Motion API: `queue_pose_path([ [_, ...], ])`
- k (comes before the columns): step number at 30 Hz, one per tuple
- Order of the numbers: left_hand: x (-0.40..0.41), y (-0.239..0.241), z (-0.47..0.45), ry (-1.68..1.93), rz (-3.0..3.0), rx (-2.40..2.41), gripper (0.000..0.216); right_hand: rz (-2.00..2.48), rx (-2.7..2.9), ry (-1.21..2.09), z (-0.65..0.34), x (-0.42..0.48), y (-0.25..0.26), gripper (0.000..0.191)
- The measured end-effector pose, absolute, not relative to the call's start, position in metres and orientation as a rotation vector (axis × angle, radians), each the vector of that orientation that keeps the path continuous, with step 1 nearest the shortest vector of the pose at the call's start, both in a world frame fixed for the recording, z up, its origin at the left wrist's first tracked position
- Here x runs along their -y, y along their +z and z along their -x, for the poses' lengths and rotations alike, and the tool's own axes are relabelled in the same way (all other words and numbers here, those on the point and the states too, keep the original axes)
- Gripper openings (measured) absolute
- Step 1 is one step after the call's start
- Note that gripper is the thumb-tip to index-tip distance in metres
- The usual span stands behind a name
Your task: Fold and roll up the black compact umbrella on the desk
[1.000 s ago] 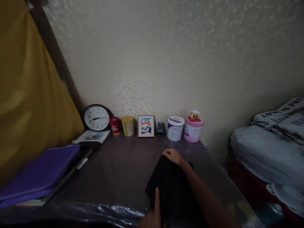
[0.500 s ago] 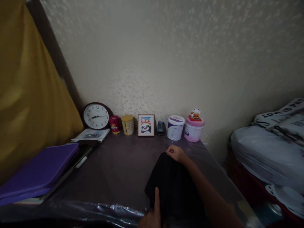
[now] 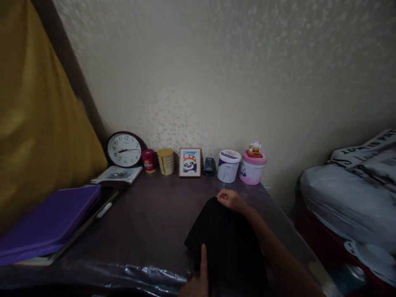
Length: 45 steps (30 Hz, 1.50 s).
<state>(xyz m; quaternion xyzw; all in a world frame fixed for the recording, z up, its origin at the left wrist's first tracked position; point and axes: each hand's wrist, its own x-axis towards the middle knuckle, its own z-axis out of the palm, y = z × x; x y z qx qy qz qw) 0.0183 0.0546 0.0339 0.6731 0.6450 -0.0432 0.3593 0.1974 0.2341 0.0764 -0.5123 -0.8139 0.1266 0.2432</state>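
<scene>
A piece of black cloth point(image 3: 229, 247) lies over the near right part of the table; its kind of garment or item cannot be made out. At its far edge my right hand point(image 3: 230, 199) pinches the cloth between thumb and fingers. My left hand point(image 3: 198, 280) is at the bottom of the view, its index finger stretched out along the cloth's left part. The other left fingers are curled out of sight or cut off by the frame edge.
Along the wall stand a clock point(image 3: 123, 149), a red tin point(image 3: 149, 161), a gold tin point(image 3: 166, 161), a framed panda picture point(image 3: 189, 162), a small dark device point(image 3: 209, 166), a white tub point(image 3: 228, 171) and a pink tub point(image 3: 251, 172). Purple folders point(image 3: 52, 218) lie left.
The cloth's left corner has spread slightly to the left, and its far edge looks a little more bunched at my right hand. Both hands stay nearly in place.
</scene>
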Motion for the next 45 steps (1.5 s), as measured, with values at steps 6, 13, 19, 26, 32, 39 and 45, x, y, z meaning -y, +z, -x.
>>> queue_pose_path([
  [6, -0.054, 0.034, -0.018, -0.094, -1.757, -1.639, 0.084, 1.426, 2.322, 0.193, -0.194, -0.23, 0.082, 0.017],
  [13, -0.054, 0.033, -0.02, -0.105, -1.736, -1.682, 0.083, 1.436, 2.463, -0.044, -0.188, -0.225, 0.085, 0.017],
  [19, -0.054, 0.035, -0.019, -0.093, -1.734, -1.673, 0.084, 1.402, 2.555, -0.182, -0.182, -0.225, 0.085, 0.019],
  [26, -0.055, 0.039, -0.019, -0.105, -1.709, -1.681, 0.083, 1.338, 2.619, -0.285, -0.18, -0.229, 0.079, 0.023],
  [32, -0.056, 0.035, -0.019, -0.122, -1.715, -1.661, 0.084, 1.334, 2.64, -0.315, -0.181, -0.229, 0.076, 0.02],
  [39, -0.056, 0.032, -0.019, -0.104, -1.721, -1.659, 0.086, 1.358, 2.665, -0.224, -0.175, -0.227, 0.081, 0.019],
  [45, -0.056, 0.033, -0.02, -0.105, -1.715, -1.684, 0.083, 1.456, 2.56, -0.017, -0.172, -0.226, 0.083, 0.014],
])
